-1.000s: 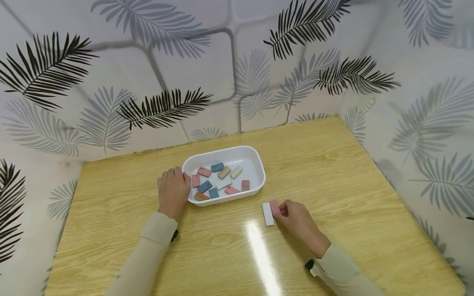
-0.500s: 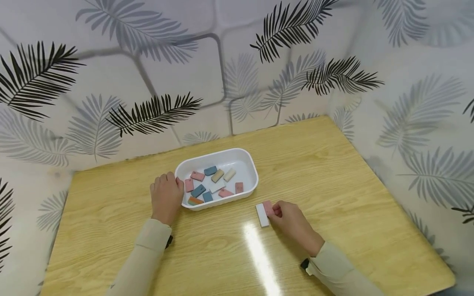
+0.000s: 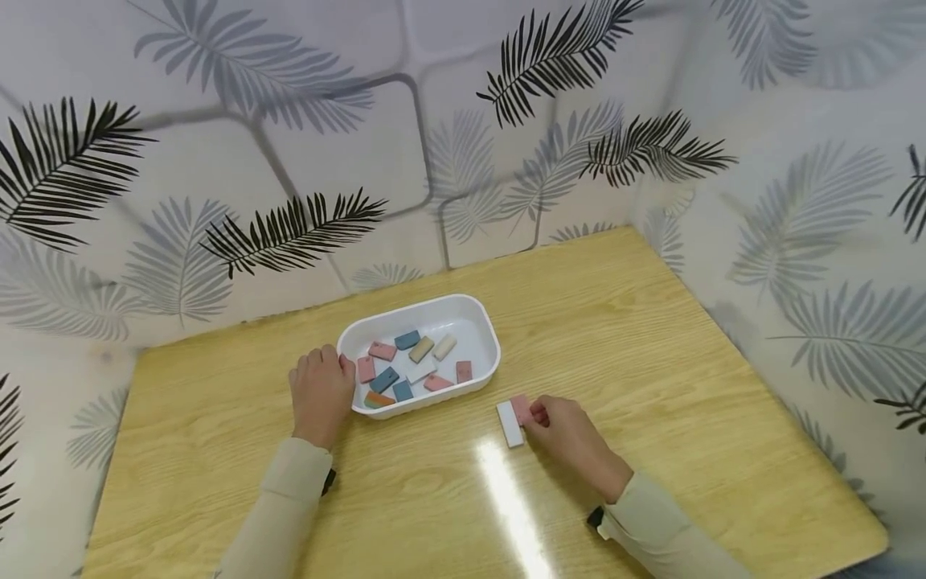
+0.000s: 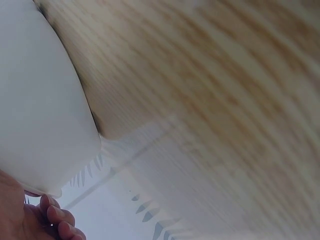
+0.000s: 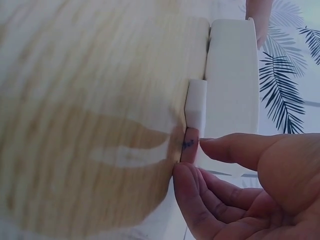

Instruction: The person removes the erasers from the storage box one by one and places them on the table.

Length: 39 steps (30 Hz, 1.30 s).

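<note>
Beige-sleeved right hand [image 3: 575, 438]: thumb and index finger pinch the pink block [image 3: 520, 408]; the remaining fingers fold toward the palm. It works on the person's side of the white tray [image 3: 473, 338], past its near right corner.
Pink block, place: flat on the table [image 3: 615, 322], just off the tray's near right corner, dark marks showing on one side in the right wrist view.
White block [image 3: 510, 424]: flat on the table, alongside and touching the pink block, just in front of the tray near its right end.
Left hand [image 3: 320, 394]: grips the tray's left end, thumb at the rim and the fingers outside it.
Tray's left part: two pink pieces [image 3: 366, 369], three blue pieces [image 3: 385, 379] and an orange-and-green piece [image 3: 379, 400] by the near wall.
Tray's middle and right: a tan piece [image 3: 421, 348], a cream piece [image 3: 444, 347], a white piece [image 3: 421, 370], and two more pink ones nearer the front wall.
Glare streak [image 3: 515, 515]: on the table, in front of the tray.
Leaf-print backdrop [image 3: 347, 145]: beyond the tray and round to its right.
</note>
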Available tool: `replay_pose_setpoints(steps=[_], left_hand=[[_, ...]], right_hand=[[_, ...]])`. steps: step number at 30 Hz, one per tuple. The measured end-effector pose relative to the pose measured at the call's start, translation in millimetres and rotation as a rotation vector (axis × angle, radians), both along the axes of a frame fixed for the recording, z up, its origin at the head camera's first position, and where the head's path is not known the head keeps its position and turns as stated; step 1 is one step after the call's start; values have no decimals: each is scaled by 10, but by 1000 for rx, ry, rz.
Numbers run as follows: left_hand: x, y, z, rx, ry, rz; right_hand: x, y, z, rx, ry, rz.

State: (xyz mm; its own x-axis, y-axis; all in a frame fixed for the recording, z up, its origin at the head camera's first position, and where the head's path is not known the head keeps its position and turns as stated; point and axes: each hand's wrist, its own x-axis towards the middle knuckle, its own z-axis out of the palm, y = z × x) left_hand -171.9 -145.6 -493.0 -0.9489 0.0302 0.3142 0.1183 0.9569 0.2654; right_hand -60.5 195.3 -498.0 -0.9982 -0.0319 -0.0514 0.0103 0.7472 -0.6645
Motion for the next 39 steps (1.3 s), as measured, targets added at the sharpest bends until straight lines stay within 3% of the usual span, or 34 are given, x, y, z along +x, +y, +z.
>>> replay_pose_setpoints(steps=[5, 10, 14, 18, 23, 28, 34, 39], left_hand=[[-28, -10, -17, -2, -1, -3], [-26, -23, -32, -9, -5, 10], [-29, -14, -28, -8, 4, 9], [-34, -10, -33, -16, 18, 4], [-22, -9, -26, -26, 19, 14], [-6, 7, -4, -33, 35, 3], [10, 8, 8, -38, 34, 11], [4, 4, 8, -39, 23, 16]], right_hand=[[-22, 10, 94, 7, 12, -4], [-108, -17, 239, -1, 124, 39], [-228, -102, 403, -13, 215, 74], [-396, -258, 558, -17, 234, 142], [-654, -492, 631, 24, 162, 246], [-885, -670, 642, 141, 41, 287], [-1050, -814, 610, 254, -89, 307], [-1119, -881, 530, 287, -169, 273]])
